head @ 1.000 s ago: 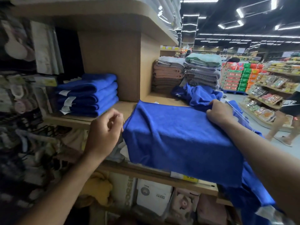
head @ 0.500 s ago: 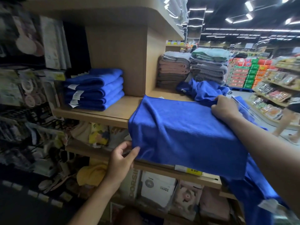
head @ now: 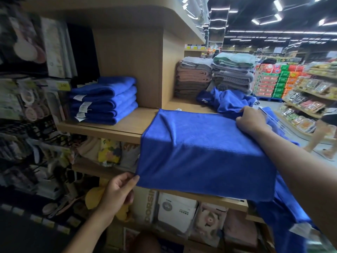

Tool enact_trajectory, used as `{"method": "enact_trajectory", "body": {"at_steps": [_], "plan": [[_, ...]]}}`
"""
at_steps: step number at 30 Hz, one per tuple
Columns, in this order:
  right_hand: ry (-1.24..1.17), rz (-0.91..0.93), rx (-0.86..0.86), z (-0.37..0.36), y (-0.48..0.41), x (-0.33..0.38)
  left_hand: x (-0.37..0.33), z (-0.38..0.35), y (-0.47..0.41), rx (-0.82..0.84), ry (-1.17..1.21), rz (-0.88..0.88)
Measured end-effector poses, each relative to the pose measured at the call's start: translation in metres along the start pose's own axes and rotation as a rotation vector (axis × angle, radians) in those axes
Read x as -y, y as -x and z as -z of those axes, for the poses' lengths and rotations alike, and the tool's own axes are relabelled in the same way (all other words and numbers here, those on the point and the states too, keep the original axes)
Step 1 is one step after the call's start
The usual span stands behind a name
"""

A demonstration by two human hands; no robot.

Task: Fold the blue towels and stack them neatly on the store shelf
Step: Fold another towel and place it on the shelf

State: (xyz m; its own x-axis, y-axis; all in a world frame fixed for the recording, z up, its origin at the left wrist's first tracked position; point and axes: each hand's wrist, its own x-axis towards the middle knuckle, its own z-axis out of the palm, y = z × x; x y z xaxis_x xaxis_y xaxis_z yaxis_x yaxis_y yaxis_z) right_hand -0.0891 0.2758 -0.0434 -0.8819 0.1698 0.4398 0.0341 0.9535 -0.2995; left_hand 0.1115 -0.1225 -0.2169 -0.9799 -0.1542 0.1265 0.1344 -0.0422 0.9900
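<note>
Blue towel (head: 206, 154) draped over the shelf (head: 113, 127) edge. The left hand (head: 116, 193) has dropped from the upper edge; its fingers now pinch the hanging lower-left corner. Right hand (head: 250, 121) stays clenched on the far edge. Next fold appears imminent; folded stack (head: 104, 100) waits left.

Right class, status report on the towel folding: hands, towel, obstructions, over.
Left hand pinching towel's lower corner. Right hand gripping far edge. Towel draped over shelf. Unfolded heap behind; nothing blocking.
</note>
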Motion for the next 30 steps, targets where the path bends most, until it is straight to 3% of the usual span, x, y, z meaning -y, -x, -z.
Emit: {"method": "enact_trajectory", "body": {"at_steps": [6,11,16,21,23,28,30], "plan": [[0.018,0.005,0.014,0.000,-0.001,0.001,-0.050,-0.020,-0.013,0.118,-0.059,-0.085],[-0.009,-0.002,0.016,-0.001,-0.003,-0.001,-0.053,-0.030,-0.024,-0.017,-0.017,-0.126],[-0.010,0.004,0.031,0.000,-0.003,-0.003,-0.043,-0.019,-0.020,-0.024,-0.059,-0.158],[-0.047,-0.016,0.010,0.001,-0.006,-0.004,-0.089,-0.027,-0.047,-0.370,-0.538,-0.664],[-0.069,-0.028,-0.002,-0.001,-0.007,-0.006,-0.118,-0.037,-0.077,-0.364,-0.716,-0.752],[-0.176,-0.059,-0.020,-0.002,-0.009,-0.012,-0.148,-0.071,-0.182,-0.050,-1.286,-0.220],[-0.209,-0.072,-0.028,-0.002,-0.010,-0.015,-0.144,-0.079,-0.212,0.002,-1.421,-0.080]]}}
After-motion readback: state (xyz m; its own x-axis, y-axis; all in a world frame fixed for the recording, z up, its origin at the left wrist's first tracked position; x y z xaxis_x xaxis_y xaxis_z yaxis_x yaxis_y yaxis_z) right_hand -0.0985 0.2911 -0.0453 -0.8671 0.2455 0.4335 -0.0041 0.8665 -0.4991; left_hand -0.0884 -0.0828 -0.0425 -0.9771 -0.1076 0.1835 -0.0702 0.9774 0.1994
